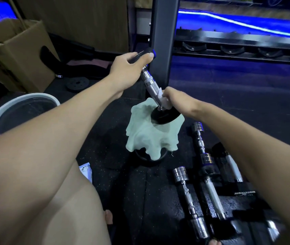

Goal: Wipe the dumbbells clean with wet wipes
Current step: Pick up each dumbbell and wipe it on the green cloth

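The left hand (124, 68) is clamped on the black upper end of the tilted chrome-handled dumbbell (149, 82), lower end resting on a pale green cloth (146, 137) mid-floor, while the right hand (176, 99) pinches a white wet wipe (163, 101) around the slick, likely heavy knurled bar.

The green cloth (151, 133) hides most of a black plate (146, 157); the right arm covers part of the lower-right dumbbells (200, 144).
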